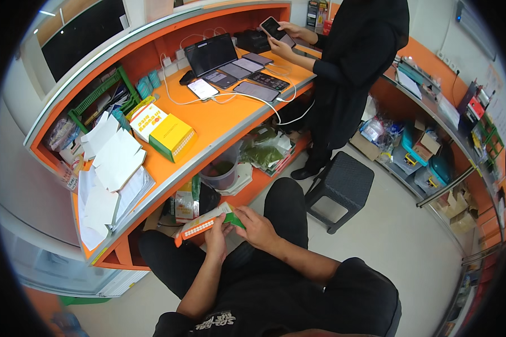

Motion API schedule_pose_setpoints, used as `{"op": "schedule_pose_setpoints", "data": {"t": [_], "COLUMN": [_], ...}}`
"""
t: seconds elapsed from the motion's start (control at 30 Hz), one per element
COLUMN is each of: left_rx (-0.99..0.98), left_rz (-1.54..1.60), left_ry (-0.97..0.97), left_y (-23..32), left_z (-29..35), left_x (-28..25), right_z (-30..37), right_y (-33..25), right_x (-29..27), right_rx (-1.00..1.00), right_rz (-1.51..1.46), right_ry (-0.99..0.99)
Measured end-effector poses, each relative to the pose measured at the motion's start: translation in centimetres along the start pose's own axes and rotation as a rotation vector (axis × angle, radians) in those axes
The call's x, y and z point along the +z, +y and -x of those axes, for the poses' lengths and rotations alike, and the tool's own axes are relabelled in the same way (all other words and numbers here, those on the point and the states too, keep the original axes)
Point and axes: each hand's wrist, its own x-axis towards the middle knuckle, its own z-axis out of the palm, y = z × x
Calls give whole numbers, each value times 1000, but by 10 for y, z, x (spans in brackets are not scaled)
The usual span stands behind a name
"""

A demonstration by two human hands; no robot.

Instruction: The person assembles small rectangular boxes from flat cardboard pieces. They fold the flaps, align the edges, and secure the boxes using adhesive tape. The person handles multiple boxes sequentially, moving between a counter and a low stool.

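A flat cardboard carton (198,226) in orange, white and green is held above my lap, tilted. My left hand (216,238) grips it from the near side, around its middle. My right hand (256,228) has its fingers closed on the green end at the right. A yellow, green and white box (171,137) stands on the orange desk (177,118) beyond. Left of it lie several unfolded white card pieces (118,160) on a stack of papers (142,186).
Several phones (257,91) and a laptop (211,56) with cables sit on the desk. A person (357,62) in black stands there holding a phone (276,31). A black stool (343,182) is at my right. Under the desk are a tub (219,174) and bags.
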Motion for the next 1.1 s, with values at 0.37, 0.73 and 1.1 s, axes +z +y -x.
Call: {"op": "schedule_pose_setpoints", "data": {"t": [0.37, 0.73, 1.1], "left_rx": [356, 669, 465], "left_rz": [-512, -908, -637], "left_ry": [-15, -131, -229], "left_y": [17, -18, 0], "left_z": [-6, -29, -31], "left_x": [30, 4, -43], "right_z": [-11, -22, -40], "right_y": [25, 32, -1], "right_x": [-31, -18, 23], "right_rx": [464, 383, 533], "right_rz": [-791, -882, -833], "right_ry": [90, 112, -33]}}
